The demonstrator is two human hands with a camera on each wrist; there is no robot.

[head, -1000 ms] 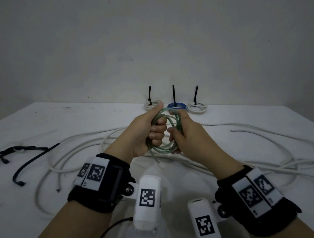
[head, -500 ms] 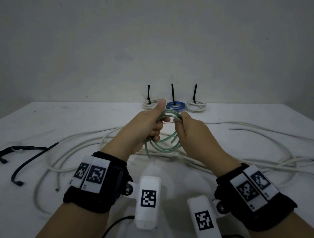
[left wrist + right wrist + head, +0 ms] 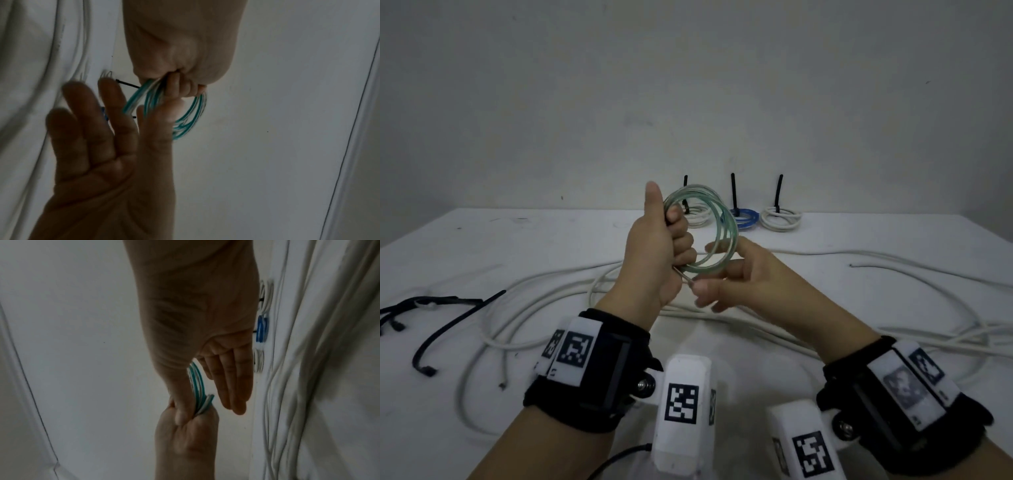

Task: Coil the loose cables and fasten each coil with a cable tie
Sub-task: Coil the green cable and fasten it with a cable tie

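Left hand (image 3: 657, 253) fisted round the green cable coil (image 3: 709, 233), thumb up, coil held upright above the table (image 3: 482, 240); right hand (image 3: 743, 274) fingers straight and spread, fingertips just at the coil's lower rim and the stub end, gripping nothing I can see; hands close together. Coil looks light, thin, springy, smooth translucent green-and-white sheath, several round loops; probably wants to spring open if the grip slackens, so best held across all loops at one spot, tie going on next to that. Loose black cable ties (image 3: 431, 329) lie at the table's left, flat flexible strips. Long white cables (image 3: 859, 325) sprawl uncoiled, thicker, floppy. Three finished coils (image 3: 780, 219) at the back edge, two white, one blue, tie tails sticking up.
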